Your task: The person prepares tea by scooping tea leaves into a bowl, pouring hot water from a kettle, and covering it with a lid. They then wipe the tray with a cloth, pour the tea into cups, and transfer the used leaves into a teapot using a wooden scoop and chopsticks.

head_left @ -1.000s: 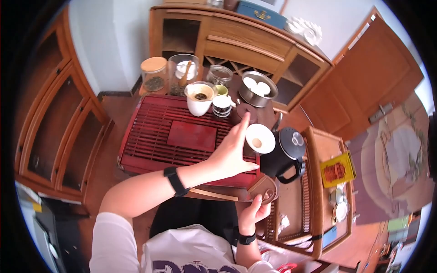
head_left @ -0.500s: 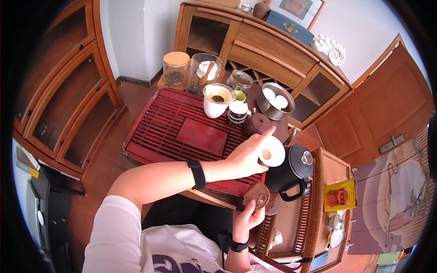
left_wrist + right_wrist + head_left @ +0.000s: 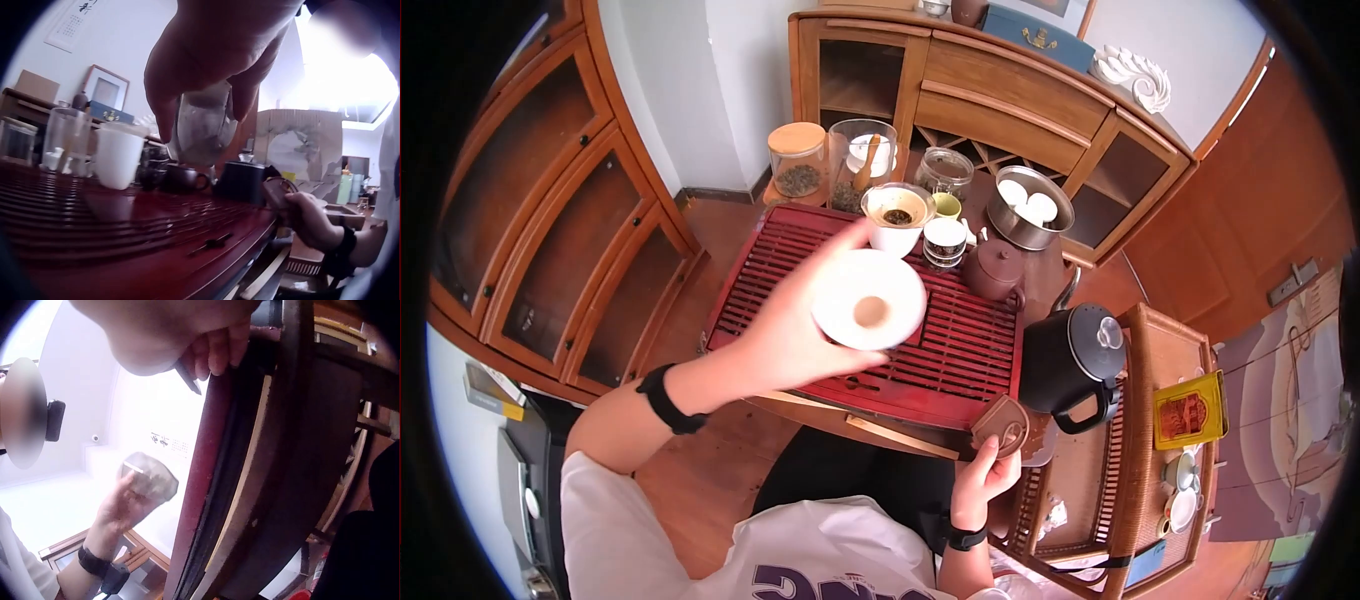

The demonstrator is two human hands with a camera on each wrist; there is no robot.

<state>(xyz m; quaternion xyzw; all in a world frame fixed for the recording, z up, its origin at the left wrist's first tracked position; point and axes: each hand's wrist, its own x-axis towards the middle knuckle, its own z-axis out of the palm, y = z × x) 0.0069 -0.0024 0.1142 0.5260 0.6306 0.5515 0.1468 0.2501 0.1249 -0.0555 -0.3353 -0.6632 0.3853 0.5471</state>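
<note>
My left hand [image 3: 795, 315] grips a pale cup [image 3: 868, 300] above the red slatted tea tray [image 3: 790, 240]. The cup looks white in the head view, mouth turned toward the camera, but translucent and faceted in the left wrist view, where the cup [image 3: 203, 125] sits between thumb and fingers. At the tray's front right corner, my right hand [image 3: 985, 478] pinches a small flat brown piece [image 3: 1002, 425] with a rounded motif on it. Behind the held cup stands a white pitcher [image 3: 892, 241] with a strainer [image 3: 897, 205] containing dark leaves.
Stacked small cups [image 3: 944, 242] and a brown teapot [image 3: 994, 270] stand along the tray's far right side. Close by are a black kettle [image 3: 1068, 360] and a metal bowl [image 3: 1030, 215] with white cups. Glass jars [image 3: 798, 165] line the back. A wicker cart [image 3: 1135, 440] stands right.
My left hand has carried the cup leftward, from beside the kettle to over the tray. The right hand keeps its hold on the brown piece near the corner. The head view has shifted.
</note>
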